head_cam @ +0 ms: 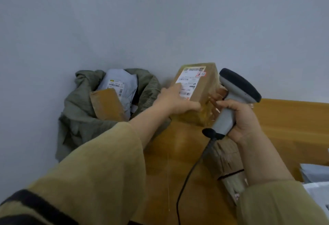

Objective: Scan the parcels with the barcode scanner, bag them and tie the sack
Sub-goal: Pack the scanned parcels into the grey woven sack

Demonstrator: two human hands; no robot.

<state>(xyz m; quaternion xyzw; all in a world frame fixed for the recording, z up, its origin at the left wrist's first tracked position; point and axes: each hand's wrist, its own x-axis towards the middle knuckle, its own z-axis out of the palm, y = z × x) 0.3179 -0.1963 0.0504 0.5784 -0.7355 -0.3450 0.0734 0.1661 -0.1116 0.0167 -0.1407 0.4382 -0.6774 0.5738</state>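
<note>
Parcel | I see left hand fingers curled round its edge | right hand fingers wrapped on scanner handle

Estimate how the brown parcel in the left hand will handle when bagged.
The brown parcel likely stays stiff: its edges look straight and boxy. Probably light, since the left hand alone holds it tilted while the right hand grips the scanner. Its glossy tape wrap could be slippery.

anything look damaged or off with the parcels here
Only minor: the brown parcel in the left hand has crumpled, wrinkled tape on the side facing the scanner. Its label looks intact. Parcels in the green sack sit tilted, poking out, but nothing is spilled.
</note>
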